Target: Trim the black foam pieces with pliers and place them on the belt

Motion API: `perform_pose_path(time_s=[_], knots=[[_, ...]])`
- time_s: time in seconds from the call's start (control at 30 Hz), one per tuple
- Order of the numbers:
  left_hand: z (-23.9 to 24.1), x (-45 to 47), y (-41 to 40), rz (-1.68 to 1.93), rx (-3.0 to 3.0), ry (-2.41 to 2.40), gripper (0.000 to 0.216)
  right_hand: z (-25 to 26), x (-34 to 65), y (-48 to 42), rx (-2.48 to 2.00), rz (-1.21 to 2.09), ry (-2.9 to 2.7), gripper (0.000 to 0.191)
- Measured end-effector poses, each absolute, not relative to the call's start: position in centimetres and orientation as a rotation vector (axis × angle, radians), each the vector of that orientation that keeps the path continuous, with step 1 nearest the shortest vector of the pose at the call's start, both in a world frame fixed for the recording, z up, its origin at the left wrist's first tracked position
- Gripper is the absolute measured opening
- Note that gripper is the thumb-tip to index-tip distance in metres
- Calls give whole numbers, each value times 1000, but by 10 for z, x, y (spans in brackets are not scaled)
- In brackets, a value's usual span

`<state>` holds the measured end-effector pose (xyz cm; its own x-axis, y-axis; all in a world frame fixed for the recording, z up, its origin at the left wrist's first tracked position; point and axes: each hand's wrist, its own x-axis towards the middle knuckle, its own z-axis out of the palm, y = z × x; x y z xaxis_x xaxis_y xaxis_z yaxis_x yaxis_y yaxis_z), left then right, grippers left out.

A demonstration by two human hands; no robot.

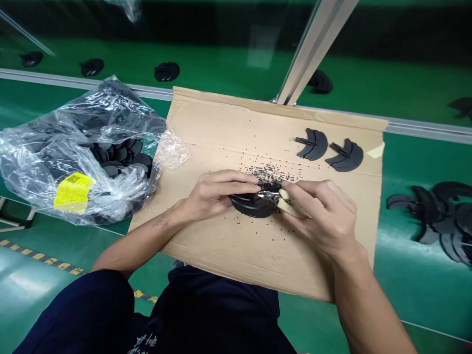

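Note:
Over the cardboard sheet, my left hand is closed on a black curved plastic part, its fingers on the part's upper left. My right hand grips small nippers with pale yellow handles. Their metal jaws reach to the part near my left fingertips; whether they touch it I cannot tell. Around and behind the part lie many tiny black plastic scraps. Two similar black parts rest at the sheet's back right.
At left, a clear plastic bag with a yellow label holds many black pieces. A pile of black curved parts lies at right. A metal post rises behind the cardboard, and more parts lie beyond the metal rail.

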<state>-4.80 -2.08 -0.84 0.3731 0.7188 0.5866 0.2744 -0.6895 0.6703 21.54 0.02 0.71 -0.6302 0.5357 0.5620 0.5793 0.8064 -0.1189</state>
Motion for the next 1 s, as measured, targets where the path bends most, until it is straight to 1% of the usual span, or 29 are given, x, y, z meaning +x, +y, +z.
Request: perform_pose_path(time_s=[0.43, 0.67, 0.77, 0.93, 1.0], knots=[[-11, -46, -21, 1301, 2165, 830, 32, 7, 210, -4, -784, -134, -2403, 23], [-11, -47, -23, 1286, 2203, 816, 38, 9, 212, -9, -845, -202, -2456, 31], [-10, -47, -25, 1278, 2236, 825, 38, 6, 212, -9, -838, -132, -2468, 31], [-7, -49, -24, 1223, 2208, 882, 33, 0, 211, -6, -833, 130, -2394, 27], [-7, -51, -22, 1217, 2259, 905, 32, -2, 211, -5, -881, 162, -2352, 28]])
